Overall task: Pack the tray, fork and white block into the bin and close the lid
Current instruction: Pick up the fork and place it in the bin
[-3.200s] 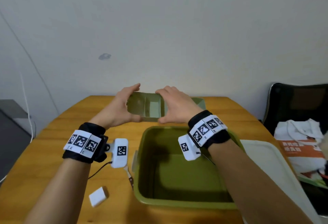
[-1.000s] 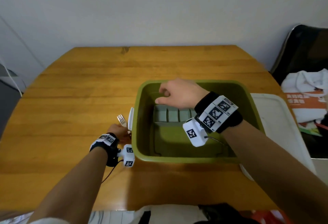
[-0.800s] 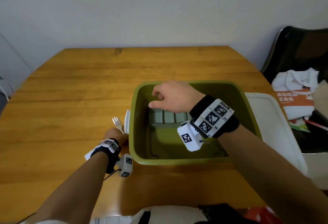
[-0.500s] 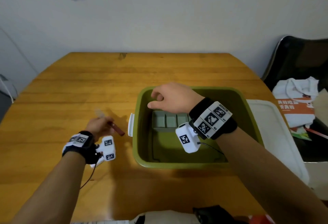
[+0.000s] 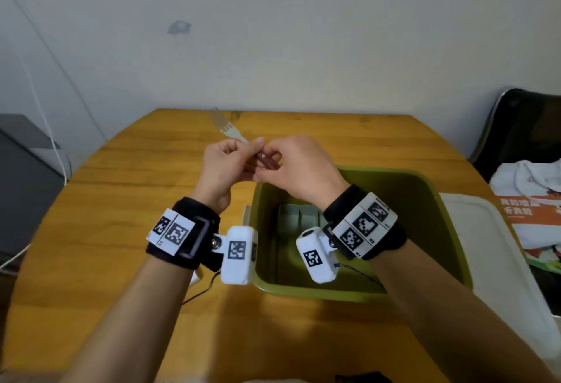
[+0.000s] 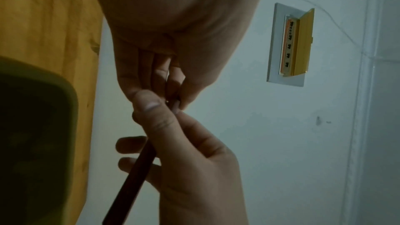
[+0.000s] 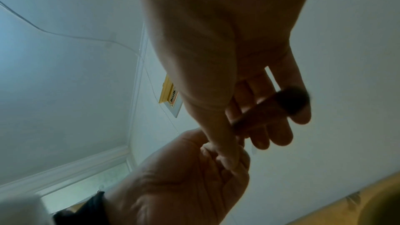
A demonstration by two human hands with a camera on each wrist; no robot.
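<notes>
Both hands grip the fork [image 5: 231,133] above the bin's [image 5: 449,230] far left corner: the left hand [image 5: 224,167] pinches its neck between thumb and fingers, and the right hand [image 5: 299,167] curls its fingers around the dark red handle, tines pointing up and away. Half a second ago the left hand alone held the fork low over the table [image 5: 91,230], left of the bin, while the right hovered over the bin; now both are raised and meet. The tray [image 5: 296,220] still lies inside the green bin. The white lid [image 5: 491,261] lies just right of the bin on the wooden table, which stands against a pale wall. Farther right of the bin, a dark chair [image 5: 522,127] carries white fabric. Both wrists wear black bands with coded tags, forearms reaching forward on either side of the bin's near left corner.
</notes>
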